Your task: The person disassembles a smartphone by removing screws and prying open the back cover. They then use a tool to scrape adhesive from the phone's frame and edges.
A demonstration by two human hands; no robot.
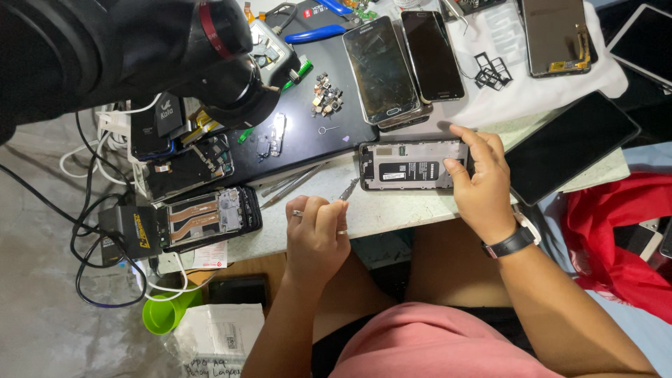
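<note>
We look down at our two hands on a cluttered white workbench [392,210]. Our right hand [483,183] pinches the right end of an opened phone [411,165] lying flat near the bench's front edge, thumb and fingers closed on it. Our left hand [316,231] is curled into a loose fist, apparently gripping tweezers [348,189] whose tip points toward the phone. Two intact phones [404,63] lie beyond.
</note>
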